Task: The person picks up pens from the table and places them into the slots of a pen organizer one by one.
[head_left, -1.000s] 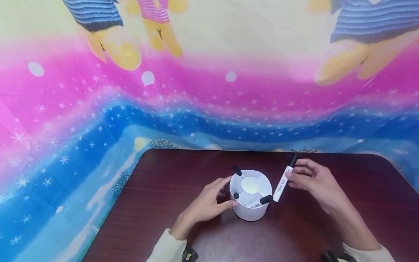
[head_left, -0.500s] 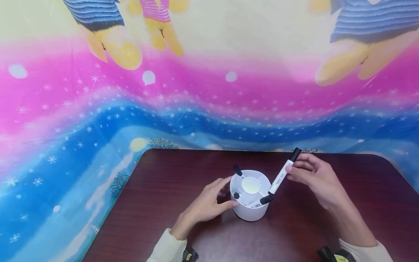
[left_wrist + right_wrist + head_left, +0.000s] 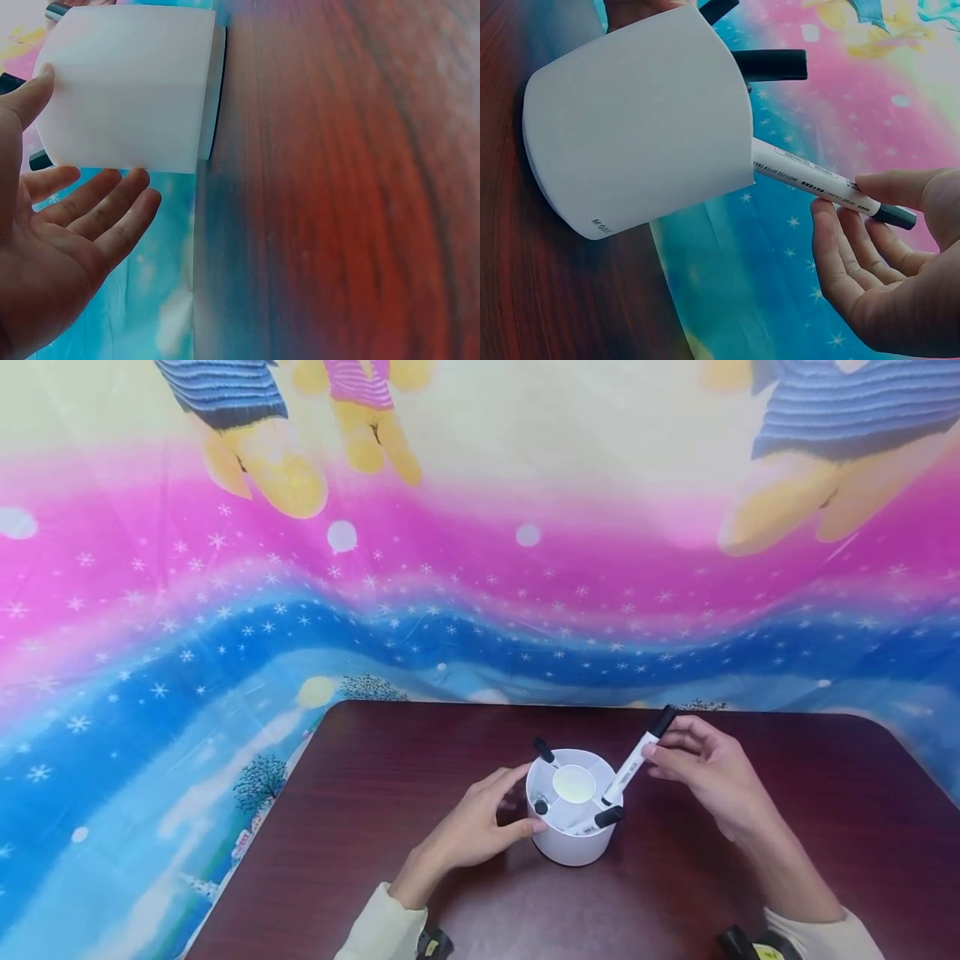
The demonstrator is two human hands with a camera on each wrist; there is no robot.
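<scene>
A round white pen holder (image 3: 573, 850) with a central cup stands on the table. Three black-capped markers lean in its outer compartments, one of them a near marker (image 3: 609, 817) at the rim. My left hand (image 3: 476, 822) holds the holder from the left, its thumb at the near rim and fingertips against the side, as the left wrist view (image 3: 90, 232) shows. My right hand (image 3: 712, 772) pinches a white marker (image 3: 628, 772) between thumb and fingers near its black cap. The marker tilts, its lower end inside the holder's right rim; the right wrist view hides that tip behind the wall.
The dark red-brown table (image 3: 390, 760) has rounded far corners. Behind it hangs a colourful cloth (image 3: 480, 577) in pink and blue with snowflakes. Dark wrist devices (image 3: 753, 943) show beside the pale sleeves.
My right hand has moved left with the marker, and its lower end has passed from outside the holder to within the rim. My left hand and the holder stay in place.
</scene>
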